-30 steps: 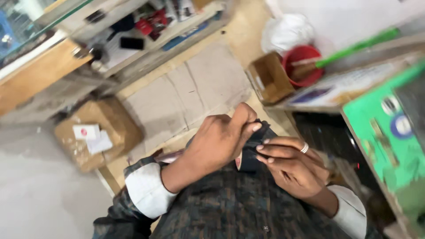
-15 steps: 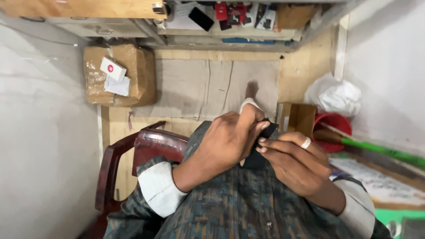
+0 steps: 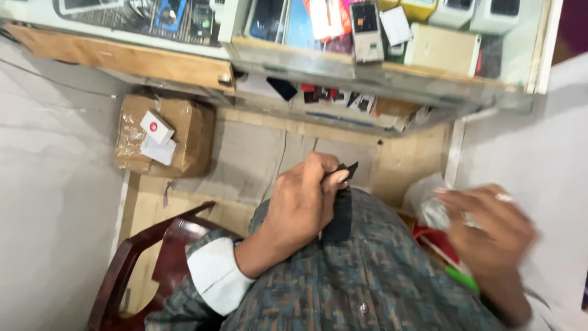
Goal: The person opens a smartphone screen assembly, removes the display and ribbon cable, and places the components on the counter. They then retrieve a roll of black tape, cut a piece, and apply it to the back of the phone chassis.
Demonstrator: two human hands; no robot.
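The left hand holds a small black thing. It looks like a flat black case or pouch, but it is too dark to tell just what it is. The fingers are curled and pressed shut on its top end, with the thumb side toward the shirt. The black thing is long and thin. Its long side runs up and down in the picture. One end pokes out past the fingertips, toward the cardboard on the floor. The other end hangs down and lies on the person's patterned shirt.

The right hand is off to the side, well apart from the black thing. It is blurry. The fingers look spread and hold nothing that can be seen. There is a ring on one finger. Just beside this hand is a white plastic bag.

Below is a floor with flat brown cardboard on it. A taped brown box sits there with small white cards on top. A dark red chair is next to the left sleeve. At the top is a glass shop counter with a wooden edge, full of small boxes and phones. A pale wall is on one side.
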